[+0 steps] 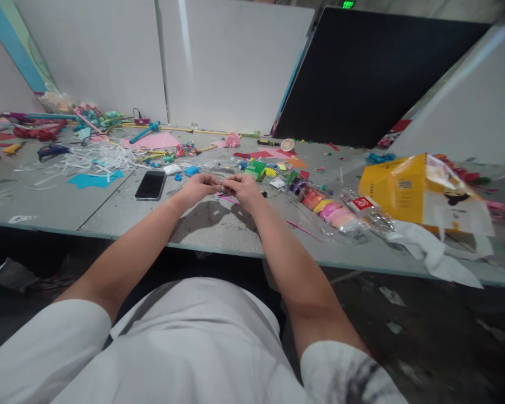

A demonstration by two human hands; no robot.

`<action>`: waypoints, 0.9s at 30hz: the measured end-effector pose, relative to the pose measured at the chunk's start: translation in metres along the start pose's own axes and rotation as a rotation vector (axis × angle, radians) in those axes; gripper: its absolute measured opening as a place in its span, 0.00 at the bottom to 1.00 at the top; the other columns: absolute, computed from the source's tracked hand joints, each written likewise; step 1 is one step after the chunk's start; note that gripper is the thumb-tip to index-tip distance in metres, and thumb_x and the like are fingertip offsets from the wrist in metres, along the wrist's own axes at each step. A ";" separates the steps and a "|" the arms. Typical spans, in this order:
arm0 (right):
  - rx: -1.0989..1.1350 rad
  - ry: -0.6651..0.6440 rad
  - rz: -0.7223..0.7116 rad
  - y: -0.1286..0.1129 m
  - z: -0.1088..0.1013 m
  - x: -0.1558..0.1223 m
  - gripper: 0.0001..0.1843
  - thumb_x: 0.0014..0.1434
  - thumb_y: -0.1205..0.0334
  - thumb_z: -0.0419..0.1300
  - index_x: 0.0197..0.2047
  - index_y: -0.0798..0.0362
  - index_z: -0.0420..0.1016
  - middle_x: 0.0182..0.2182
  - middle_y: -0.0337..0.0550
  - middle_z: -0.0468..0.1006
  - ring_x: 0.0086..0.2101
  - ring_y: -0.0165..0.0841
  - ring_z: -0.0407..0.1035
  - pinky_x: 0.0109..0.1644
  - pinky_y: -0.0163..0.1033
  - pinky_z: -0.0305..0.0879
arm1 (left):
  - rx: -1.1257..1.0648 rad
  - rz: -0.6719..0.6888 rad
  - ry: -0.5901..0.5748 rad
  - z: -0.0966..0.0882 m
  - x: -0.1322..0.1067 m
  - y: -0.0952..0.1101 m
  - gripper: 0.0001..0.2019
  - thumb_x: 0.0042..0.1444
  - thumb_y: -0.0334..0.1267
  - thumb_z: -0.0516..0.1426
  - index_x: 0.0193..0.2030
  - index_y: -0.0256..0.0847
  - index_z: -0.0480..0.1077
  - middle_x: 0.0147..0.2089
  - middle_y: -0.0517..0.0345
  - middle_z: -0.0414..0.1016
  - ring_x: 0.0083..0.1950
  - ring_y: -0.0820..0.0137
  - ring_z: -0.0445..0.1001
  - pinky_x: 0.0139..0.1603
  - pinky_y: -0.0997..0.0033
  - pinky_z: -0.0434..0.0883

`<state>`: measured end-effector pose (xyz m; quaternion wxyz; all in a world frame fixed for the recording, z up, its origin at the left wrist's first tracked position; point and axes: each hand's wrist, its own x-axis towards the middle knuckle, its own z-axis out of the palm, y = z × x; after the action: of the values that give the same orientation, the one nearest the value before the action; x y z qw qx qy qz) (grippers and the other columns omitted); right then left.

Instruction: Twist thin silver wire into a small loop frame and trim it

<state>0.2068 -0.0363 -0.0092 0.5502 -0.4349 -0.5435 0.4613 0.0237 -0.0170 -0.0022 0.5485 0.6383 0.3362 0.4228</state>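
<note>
A: All eyes on the small piece (223, 187), right between the fingertips above the near side of the table (118, 210)! Can you make out what it is?

B: Not from here; it's too small, and the fingers cover most of it. But the grip is readable: the left hand (204, 186) pinches from the left, thumb and fingers drawn together.

A: And the right hand (244, 191) meets it from the other side, fingertips bent in on that same piece. Which step is this, would you say?

B: Fine fingertip work, I'd judge, both hands busy on one detail. The next move calls for a light, steady pinch and little wrist travel.

A: What's close by?

B: A thin pink stick (229, 198) just under the fingers, a green packet (255, 169) just beyond the right hand, and a smartphone (150, 185) lying flat to the left.

A: Wider now! Off to the right, a clear sleeve of coloured discs (326, 207), then a clear plastic bottle (368, 209) with a red label, then a yellow-and-white bag (393, 185).

B: Far left, a tangle of white strips (96, 157) behind blue paper (96, 178). And at the far edge, white panels (239, 62) beside a leaning black board (374, 73)!
</note>
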 end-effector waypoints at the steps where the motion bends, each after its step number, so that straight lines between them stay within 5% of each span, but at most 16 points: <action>1: 0.007 -0.002 0.009 0.001 0.000 0.000 0.17 0.45 0.52 0.77 0.26 0.52 0.77 0.21 0.36 0.76 0.25 0.28 0.66 0.32 0.37 0.64 | -0.003 0.001 -0.002 0.000 0.000 0.000 0.12 0.42 0.35 0.73 0.31 0.37 0.77 0.27 0.60 0.75 0.31 0.72 0.70 0.36 0.69 0.64; 14: 0.024 -0.062 0.030 -0.003 -0.006 0.002 0.22 0.40 0.48 0.81 0.27 0.51 0.78 0.22 0.37 0.76 0.25 0.27 0.65 0.30 0.36 0.62 | -0.132 -0.057 -0.078 -0.002 0.000 0.002 0.14 0.40 0.35 0.76 0.30 0.35 0.78 0.26 0.59 0.74 0.28 0.74 0.70 0.33 0.70 0.65; 27: 0.104 -0.060 0.047 -0.007 -0.007 0.001 0.22 0.41 0.52 0.82 0.30 0.52 0.77 0.24 0.36 0.77 0.27 0.29 0.69 0.32 0.37 0.65 | -0.248 -0.104 -0.044 -0.002 0.001 0.000 0.15 0.40 0.30 0.75 0.34 0.35 0.78 0.32 0.56 0.79 0.36 0.72 0.77 0.46 0.67 0.75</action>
<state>0.2145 -0.0367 -0.0027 0.5444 -0.4042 -0.5249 0.5146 0.0223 -0.0156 -0.0021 0.6518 0.5564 0.3018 0.4178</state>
